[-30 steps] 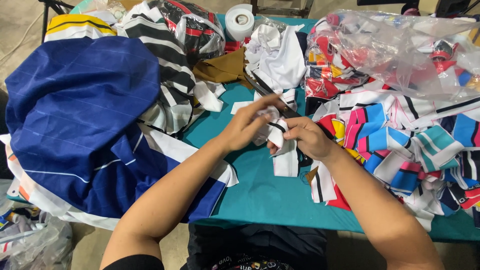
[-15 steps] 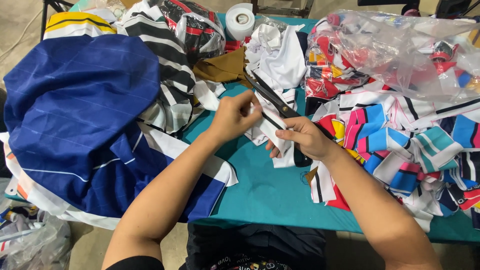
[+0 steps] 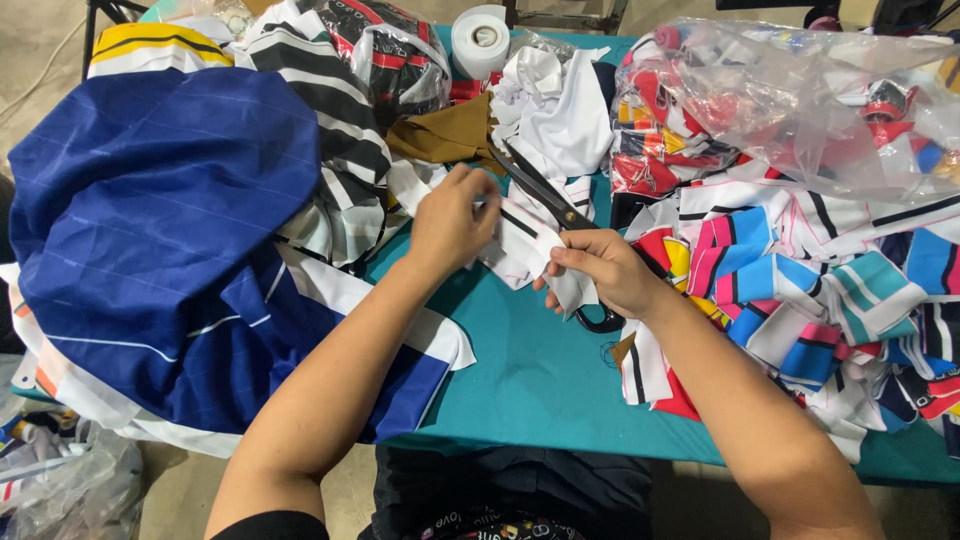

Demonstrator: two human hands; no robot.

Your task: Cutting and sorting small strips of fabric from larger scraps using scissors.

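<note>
Teal table (image 3: pixel 540 390) carries everything. Above it, left hand (image 3: pixel 452 222) pinches a white fabric strip (image 3: pixel 528 245); right hand (image 3: pixel 605 275) grips black scissors (image 3: pixel 548 200), blades parted. Beyond: blue cloth (image 3: pixel 150 230), tape roll (image 3: pixel 480 40), bagged garments (image 3: pixel 790 100), concrete floor (image 3: pixel 40 50).

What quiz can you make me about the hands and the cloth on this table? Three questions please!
1. True or false: the right hand holds black scissors.
2. What does the left hand pinch? A) the tape roll B) a white cloth strip with a black stripe C) the plastic bag
3. What colour is the table cover under the hands?

Key:
1. True. The handles sit in that hand and the blades point up and away.
2. B. The white cloth strip runs between both hands, while the white tape roll and the clear plastic bag lie at the far edge, untouched.
3. Teal.
</note>
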